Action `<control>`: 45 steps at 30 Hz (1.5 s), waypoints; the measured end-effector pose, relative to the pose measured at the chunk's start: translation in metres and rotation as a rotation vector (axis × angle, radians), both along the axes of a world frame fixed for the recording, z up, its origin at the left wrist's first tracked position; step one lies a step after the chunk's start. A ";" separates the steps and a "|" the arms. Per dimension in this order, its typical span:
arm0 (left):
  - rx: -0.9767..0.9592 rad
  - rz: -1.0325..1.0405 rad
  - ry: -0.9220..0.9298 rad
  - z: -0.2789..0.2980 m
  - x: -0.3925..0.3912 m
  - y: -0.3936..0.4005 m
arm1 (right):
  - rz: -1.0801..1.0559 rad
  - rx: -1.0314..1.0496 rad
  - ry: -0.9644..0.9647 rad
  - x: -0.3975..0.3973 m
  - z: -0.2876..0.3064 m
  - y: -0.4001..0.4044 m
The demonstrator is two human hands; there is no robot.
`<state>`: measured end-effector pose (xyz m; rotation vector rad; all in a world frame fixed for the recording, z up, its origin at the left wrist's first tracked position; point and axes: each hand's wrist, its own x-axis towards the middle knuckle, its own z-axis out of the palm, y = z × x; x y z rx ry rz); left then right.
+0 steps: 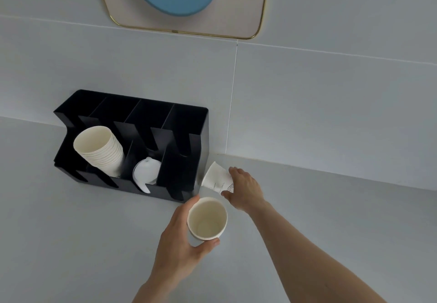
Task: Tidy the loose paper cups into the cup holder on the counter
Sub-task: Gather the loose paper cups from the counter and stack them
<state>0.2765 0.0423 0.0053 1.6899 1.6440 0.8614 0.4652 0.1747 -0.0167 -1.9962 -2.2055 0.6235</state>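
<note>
While the left hand [182, 243] grips an upright paper cup [207, 220] above the counter [71, 243], thumb and fingers clamped round its wall, mouth open toward the camera, inside plain cream and empty. Right hand [243, 188] closed on a second cup [216, 179], tipped on its side, base pointing at the holder; white outside, faint dark print near the rim. This cup sits just beside the right end of the black cup holder [189, 123]. Holder stands against the wall, divided into slots. Leftmost front slot: nested stack of cups [99, 149], leaning, rims ribbed. Next slot: white lids [146, 172].
</note>
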 end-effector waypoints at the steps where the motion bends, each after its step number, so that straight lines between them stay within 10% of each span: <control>1: 0.000 -0.001 0.000 -0.001 0.000 0.000 | -0.005 -0.020 -0.021 -0.002 -0.004 0.000; 11: -0.022 -0.001 -0.021 -0.005 -0.001 0.007 | -0.181 -0.133 0.035 0.003 -0.022 -0.019; 26: -0.048 -0.044 -0.033 0.002 0.003 0.008 | -0.225 0.180 0.937 0.029 0.106 -0.095; 45: -0.186 -0.152 -0.156 0.012 0.007 -0.032 | -0.153 0.020 0.706 0.002 0.047 -0.162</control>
